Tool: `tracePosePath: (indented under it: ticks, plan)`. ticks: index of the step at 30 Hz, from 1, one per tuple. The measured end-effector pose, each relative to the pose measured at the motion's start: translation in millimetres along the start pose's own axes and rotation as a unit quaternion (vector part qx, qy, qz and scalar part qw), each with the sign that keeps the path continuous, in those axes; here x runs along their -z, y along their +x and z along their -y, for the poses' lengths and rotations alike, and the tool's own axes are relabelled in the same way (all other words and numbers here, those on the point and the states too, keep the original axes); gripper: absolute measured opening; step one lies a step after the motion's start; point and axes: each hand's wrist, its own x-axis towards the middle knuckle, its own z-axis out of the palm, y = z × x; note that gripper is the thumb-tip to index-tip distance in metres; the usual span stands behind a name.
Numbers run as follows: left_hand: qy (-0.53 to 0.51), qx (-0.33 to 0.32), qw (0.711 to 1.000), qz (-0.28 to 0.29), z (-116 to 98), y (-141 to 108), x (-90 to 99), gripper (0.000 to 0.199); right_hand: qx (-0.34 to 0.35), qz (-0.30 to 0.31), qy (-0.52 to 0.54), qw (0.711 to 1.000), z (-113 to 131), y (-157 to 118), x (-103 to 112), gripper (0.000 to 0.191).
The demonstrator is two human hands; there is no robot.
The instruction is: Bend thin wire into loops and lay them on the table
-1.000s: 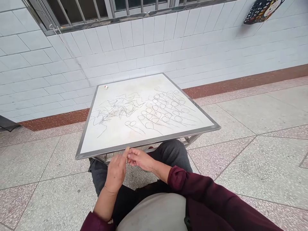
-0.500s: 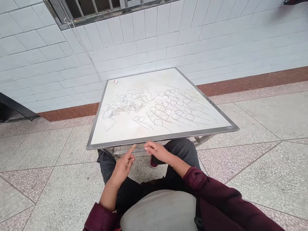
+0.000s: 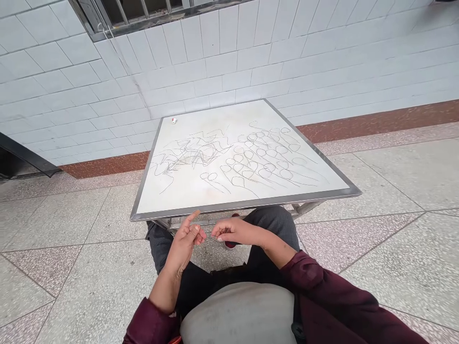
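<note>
My left hand (image 3: 185,242) is over my lap at the table's near edge. Its index finger stretches out, while the thumb and other fingers draw together; anything between them is too fine to make out. Just to its right, my right hand (image 3: 237,231) has curled fingers with the thumb pressed in; whatever it pinches is hidden or too thin to see. On the white tabletop with a grey metal rim (image 3: 244,205) lie many thin dark wire-like pieces. Those at right are long with looped ends (image 3: 237,181); those at left form a zigzag tangle (image 3: 199,155).
A small white-and-red object (image 3: 174,121) sits at the table's far left corner. Behind the table stands a white tiled wall (image 3: 222,71) with a barred window (image 3: 143,9). My knees are beneath the near edge. A dark metal frame (image 3: 28,153) is at far left.
My left hand's thumb and lower fingers have shifted toward the right hand. The right hand has dropped slightly and turned flatter. The tabletop pieces look the same; the view has shifted a little.
</note>
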Motion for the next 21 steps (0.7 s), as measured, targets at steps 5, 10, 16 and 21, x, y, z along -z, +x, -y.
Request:
tracePosePath:
  ticks: [5, 10, 16, 21]
  plan:
    - [-0.073, 0.015, 0.997, 0.002, -4, -3, -1.4, 0.05, -0.057, 0.09, 0.21, 0.972, -6, -2, -8, 0.026]
    - [-0.08, 0.025, 0.996, 0.014, -3, -5, 3.4, 0.047, -0.077, 0.048, 0.193, 0.977, -6, 0, -20, 0.03]
    - [-0.121, 0.036, 0.992, 0.025, -6, -8, -2.8, 0.058, -0.066, -0.07, 0.18, 0.979, -3, -1, -20, 0.032]
    - [-0.157, 0.035, 0.985, 0.053, -10, -13, -8.7, 0.068, -0.071, -0.1, 0.28, 0.952, -3, -2, -20, 0.032]
